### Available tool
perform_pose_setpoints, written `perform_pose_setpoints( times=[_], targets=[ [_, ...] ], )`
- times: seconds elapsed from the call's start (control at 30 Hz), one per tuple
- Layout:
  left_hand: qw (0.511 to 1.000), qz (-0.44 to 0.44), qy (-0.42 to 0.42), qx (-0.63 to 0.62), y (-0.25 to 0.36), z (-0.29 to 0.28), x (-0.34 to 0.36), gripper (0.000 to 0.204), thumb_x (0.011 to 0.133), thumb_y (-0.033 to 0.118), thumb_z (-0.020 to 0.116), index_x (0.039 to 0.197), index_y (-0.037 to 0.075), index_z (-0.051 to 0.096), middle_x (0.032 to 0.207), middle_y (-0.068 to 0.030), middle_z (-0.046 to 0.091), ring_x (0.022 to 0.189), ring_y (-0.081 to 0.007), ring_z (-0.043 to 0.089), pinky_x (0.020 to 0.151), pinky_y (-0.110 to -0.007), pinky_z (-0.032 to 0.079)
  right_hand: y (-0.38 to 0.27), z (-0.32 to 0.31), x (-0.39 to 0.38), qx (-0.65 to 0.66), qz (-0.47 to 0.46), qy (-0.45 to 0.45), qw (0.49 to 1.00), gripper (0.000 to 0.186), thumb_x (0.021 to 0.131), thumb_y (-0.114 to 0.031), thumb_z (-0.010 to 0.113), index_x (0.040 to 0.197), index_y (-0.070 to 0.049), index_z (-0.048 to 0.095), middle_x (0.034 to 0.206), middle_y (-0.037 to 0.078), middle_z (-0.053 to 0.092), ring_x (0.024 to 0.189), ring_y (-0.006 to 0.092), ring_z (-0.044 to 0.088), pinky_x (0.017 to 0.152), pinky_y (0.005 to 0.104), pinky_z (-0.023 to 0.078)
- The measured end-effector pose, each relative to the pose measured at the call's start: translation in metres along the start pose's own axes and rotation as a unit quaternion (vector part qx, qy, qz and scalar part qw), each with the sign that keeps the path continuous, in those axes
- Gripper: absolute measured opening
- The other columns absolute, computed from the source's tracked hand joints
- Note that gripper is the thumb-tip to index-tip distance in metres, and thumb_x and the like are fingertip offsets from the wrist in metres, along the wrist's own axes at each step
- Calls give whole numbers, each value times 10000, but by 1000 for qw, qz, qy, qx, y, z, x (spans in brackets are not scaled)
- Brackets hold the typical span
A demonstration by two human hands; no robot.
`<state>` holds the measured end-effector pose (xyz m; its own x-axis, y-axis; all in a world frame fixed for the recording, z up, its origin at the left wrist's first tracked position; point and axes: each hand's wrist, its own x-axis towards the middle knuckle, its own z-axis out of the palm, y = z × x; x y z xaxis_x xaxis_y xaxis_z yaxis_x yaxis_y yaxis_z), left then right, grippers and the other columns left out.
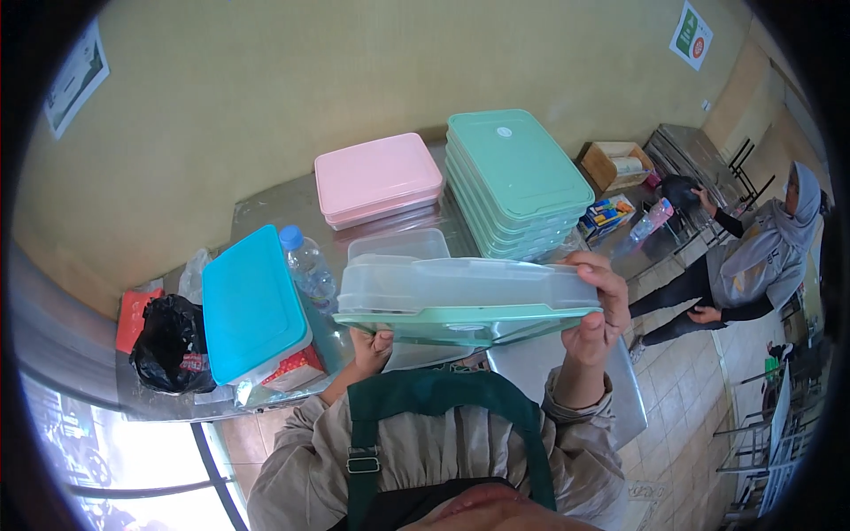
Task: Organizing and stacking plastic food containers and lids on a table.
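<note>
Held up in front of my chest is a clear plastic food container with a green lid, tipped so that the lid faces down toward me. My left hand grips its lower left edge, thumb showing and the other fingers mostly hidden. At the right end my right hand is closed around the corner, fingers on the clear body and thumb by the lid. Just behind it a clear, lidless container rests on the metal table. Beyond that stand a pink-lidded container and a stack of several green-lidded containers.
On the left are a blue-lidded container, a water bottle and a black plastic bag. A wooden box, a box of colourful items and a pink-topped bottle are at right. Another person stands farther right.
</note>
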<state>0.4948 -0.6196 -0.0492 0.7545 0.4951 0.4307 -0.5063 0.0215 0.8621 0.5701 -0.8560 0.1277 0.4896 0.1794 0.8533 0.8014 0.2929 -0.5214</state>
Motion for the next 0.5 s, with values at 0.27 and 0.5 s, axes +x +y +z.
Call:
perform_pose_setpoints(
  times=[0.27,0.5],
  targets=[
    [994,82,-8,66,7,6,28,534,652,383,698,928,-7,461,818,-83,533,739,-164,519,670,-270,411,-14,-12,22,-378,-101,-122,912,357,790,-247,451,1008,36,461,998,189,516,859,279,519,739,368,380],
    [919,268,-79,278,28,24,50,547,599,400,697,924,18,477,846,-131,544,746,-274,529,659,-340,408,-32,20,39,-339,-141,-276,888,529,671,-326,627,1040,17,468,941,141,544,852,258,526,725,347,374]
  ],
)
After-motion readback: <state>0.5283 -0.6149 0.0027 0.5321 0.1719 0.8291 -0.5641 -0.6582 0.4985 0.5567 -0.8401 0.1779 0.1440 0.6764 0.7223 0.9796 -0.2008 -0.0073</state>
